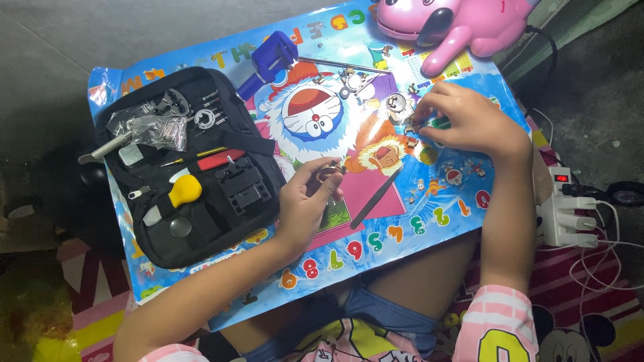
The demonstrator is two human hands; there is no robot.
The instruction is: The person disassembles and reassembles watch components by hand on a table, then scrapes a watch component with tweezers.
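Blue and busy with cartoon prints, the tabletop (pixel 201 295) is filling most of the head view, and both hands are working over its middle and right part. The left hand (pixel 303 201) is curling near the centre, its fingertips pinching a small metal ring (pixel 329 172) just above the surface. The right hand (pixel 463 121) is reaching farther away and to the right, its fingers closing on a small green-handled tool (pixel 439 123), with the tips pressing down among a scatter of little metal parts (pixel 396 104). The two hands are staying well apart from each other. Between them a dark, slim tweezer (pixel 376 198) is lying slantwise on the tabletop, just right of the left hand.

On the left a black tool case (pixel 201 221) is lying open, showing a yellow-handled tool (pixel 184 191), a red tool (pixel 218 161) and a clear bag of pins (pixel 157 127). Just beyond the case, a blue block tool (pixel 268 60) is resting tilted. At the far edge a pink animal-shaped lamp (pixel 456 23) is sitting, its black cord running off to the right. A white power strip (pixel 563 208) is lying on the floor at the right, beside the tabletop.
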